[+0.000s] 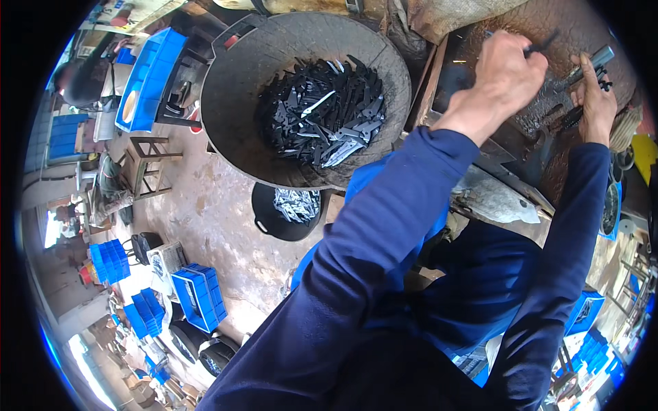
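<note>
Over a dirty brown work surface (569,34) at the upper right, both of my hands are at work. My left hand (499,77) is closed in a pinch, and a thin dark piece (546,42) sticks out from its fingers, too blurred to name. To its right, my right hand (595,106) is closed with its thumb up along a grey metal rod (603,56). Small black parts (604,79) show beside its fingers; what they belong to is unclear. Left of my arms, a big round metal pan (233,103) holds a heap of black and silver knife-like parts (322,113).
Below the pan stands a black tub (264,219) of silvery metal parts. Blue crates (199,298) are on the floor at the left, near a wooden stool (147,161). A blue tray (154,75) stands at the upper left. A crumpled pale bag (497,198) lies below the work surface.
</note>
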`<state>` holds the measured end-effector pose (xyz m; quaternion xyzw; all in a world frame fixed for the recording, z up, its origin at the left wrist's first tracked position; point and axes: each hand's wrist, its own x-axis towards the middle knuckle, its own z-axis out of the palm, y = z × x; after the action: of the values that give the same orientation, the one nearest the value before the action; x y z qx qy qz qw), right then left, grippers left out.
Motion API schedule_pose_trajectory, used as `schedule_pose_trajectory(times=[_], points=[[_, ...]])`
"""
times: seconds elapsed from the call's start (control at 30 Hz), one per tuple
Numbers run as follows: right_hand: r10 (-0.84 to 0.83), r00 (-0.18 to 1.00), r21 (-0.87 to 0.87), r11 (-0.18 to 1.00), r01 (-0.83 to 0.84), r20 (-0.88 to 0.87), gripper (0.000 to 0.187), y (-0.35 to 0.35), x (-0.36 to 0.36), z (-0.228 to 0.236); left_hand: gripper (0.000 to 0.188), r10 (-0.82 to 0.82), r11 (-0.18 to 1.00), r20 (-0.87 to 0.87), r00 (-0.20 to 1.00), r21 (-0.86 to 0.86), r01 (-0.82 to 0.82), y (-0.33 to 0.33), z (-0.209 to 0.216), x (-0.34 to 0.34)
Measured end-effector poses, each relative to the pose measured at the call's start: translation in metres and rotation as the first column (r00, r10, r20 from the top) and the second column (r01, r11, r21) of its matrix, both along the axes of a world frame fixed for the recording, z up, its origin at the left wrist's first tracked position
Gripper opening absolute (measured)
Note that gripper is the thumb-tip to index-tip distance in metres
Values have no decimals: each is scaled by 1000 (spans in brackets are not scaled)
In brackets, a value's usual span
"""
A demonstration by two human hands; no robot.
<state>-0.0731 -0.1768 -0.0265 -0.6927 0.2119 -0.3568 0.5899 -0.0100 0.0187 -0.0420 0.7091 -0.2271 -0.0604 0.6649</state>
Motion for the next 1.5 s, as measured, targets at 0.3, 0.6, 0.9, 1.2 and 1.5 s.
schedule_pose_trajectory(times=[0.3,0.6,0.9,1.2,1.5], points=[[25,1000,7,1000,-25,-12,35,-10,0,0,33,-100,771,68,993,636,35,169,-30,83],[49,999,3,999,-49,-15,38,-3,-3,1,37,6,475,150,989,870,-135,286,-185,105],[0,996,6,1000,0,-86,36,-11,-6,0,25,92,770,134,987,619,-156,283,-139,108],[25,999,-34,999,-25,-24,37,1,-3,5,17,38,756,-150,988,651,69,353,-148,68],[34,997,-22,999,-35,-76,37,-10,-3,0,40,-116,523,58,992,852,12,333,-162,65]])
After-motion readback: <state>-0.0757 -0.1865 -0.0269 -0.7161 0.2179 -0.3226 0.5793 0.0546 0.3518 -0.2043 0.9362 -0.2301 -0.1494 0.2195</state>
